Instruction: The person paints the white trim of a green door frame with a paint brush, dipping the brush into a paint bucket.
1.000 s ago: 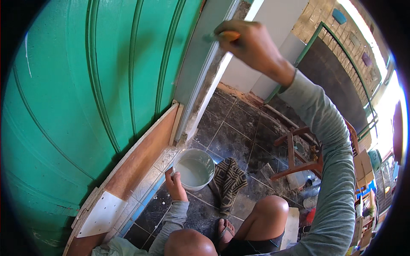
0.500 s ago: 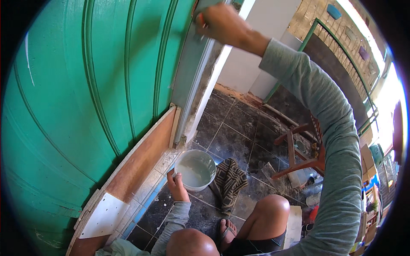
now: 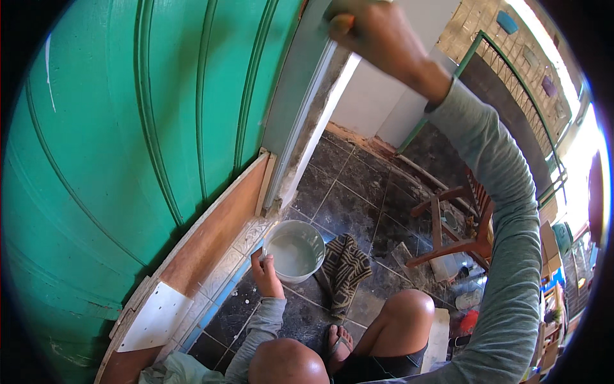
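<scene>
My left hand [image 3: 267, 276] grips the rim of a small whitish bucket [image 3: 295, 276], thumb at its edge. Cloudy pale liquid [image 3: 291, 248] lies inside it. High up, my right hand [image 3: 377, 32] is closed against the grey door frame [image 3: 288, 96]. It holds something small with an orange part, blurred by motion; its kind I cannot make out. The green grooved door [image 3: 102, 128] stands just left of the frame. Beside the bucket, a black and tan patterned cloth [image 3: 345, 275] lies crumpled on the floor.
Dark tiles [image 3: 345, 205] cover the floor. A wooden board [image 3: 211, 224] edges the door's bottom, with a white plate [image 3: 155, 317] on it. A brown wooden chair [image 3: 457, 224] and a green metal frame [image 3: 470, 51] stand at the right. My knees are close below the bucket.
My right hand has moved up and to the right along the door frame. The left hand still holds the bucket, which has hardly moved. The view has shifted slightly.
</scene>
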`<state>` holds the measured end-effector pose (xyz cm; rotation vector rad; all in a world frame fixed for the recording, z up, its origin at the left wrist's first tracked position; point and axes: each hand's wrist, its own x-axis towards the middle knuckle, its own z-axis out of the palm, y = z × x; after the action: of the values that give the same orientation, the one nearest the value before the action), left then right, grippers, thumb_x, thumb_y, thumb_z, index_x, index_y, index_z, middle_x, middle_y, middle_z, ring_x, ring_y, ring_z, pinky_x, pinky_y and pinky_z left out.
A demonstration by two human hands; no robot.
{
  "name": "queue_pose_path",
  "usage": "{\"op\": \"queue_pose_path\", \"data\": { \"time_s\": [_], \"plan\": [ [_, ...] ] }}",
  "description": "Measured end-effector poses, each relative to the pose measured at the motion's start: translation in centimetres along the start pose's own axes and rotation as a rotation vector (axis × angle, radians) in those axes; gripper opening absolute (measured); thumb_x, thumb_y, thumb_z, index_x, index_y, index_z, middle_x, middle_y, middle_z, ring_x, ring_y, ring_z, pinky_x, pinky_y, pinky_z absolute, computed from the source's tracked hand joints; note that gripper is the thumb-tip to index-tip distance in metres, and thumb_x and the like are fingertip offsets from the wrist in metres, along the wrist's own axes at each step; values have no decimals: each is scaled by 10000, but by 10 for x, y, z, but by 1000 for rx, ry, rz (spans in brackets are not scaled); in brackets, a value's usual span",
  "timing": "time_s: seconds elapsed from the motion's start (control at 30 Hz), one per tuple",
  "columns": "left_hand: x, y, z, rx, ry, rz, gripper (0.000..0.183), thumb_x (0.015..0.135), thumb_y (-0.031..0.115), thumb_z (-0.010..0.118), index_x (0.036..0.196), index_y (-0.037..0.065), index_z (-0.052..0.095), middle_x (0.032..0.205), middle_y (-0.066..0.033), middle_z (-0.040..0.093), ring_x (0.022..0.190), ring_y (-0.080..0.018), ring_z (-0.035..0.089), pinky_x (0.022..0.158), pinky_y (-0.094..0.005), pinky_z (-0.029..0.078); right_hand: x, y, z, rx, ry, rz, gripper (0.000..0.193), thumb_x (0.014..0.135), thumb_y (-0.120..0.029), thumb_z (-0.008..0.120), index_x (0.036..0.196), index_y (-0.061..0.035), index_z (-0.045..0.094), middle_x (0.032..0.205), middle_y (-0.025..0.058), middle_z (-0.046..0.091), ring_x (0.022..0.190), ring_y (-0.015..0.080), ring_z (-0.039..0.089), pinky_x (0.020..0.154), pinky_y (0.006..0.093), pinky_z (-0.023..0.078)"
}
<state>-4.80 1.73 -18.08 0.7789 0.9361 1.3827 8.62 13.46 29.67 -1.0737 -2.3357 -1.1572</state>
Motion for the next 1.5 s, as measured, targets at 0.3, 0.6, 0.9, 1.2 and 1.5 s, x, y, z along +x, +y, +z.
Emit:
{"op": "queue_pose_path", "data": {
  "time_s": [0.3,0.6,0.9,1.2,1.5],
  "plan": [
    [-3,0,-7,-47,29,-20,380,916,271,495,1221,44,479,1095,-133,570,960,-217,593,780,-353,519,-51,-28,-17,263,56,296,153,823,-144,683,942,-55,719,790,115,707,683,250,691,663,326,555],
    [-10,11,-10,-117,21,-55,336,899,213,512,1139,-22,527,1033,-113,579,922,-183,532,862,-343,429,-190,-157,31,943,-446,397,199,718,-93,700,903,-21,692,835,154,693,738,296,681,693,349,544],
    [-13,14,-8,-103,15,-122,407,878,248,533,1172,-31,499,1039,-135,573,934,-192,565,820,-320,473,-220,-179,74,829,-583,259,183,756,-184,695,908,-83,681,750,132,678,691,315,665,626,409,527],
    [-12,20,-4,-43,50,-146,483,879,285,512,1236,-36,453,1027,-133,554,882,-202,578,715,-330,490,-228,-142,49,1031,-374,646,171,729,-100,724,877,-18,700,796,122,701,718,232,695,712,302,542],
    [-16,26,9,-12,37,-126,497,882,357,496,1234,8,451,1067,-141,561,957,-227,600,764,-350,521,-263,-173,77,985,-420,667,172,748,-145,717,883,-40,692,795,131,689,738,296,683,693,345,538]
  ]
}}
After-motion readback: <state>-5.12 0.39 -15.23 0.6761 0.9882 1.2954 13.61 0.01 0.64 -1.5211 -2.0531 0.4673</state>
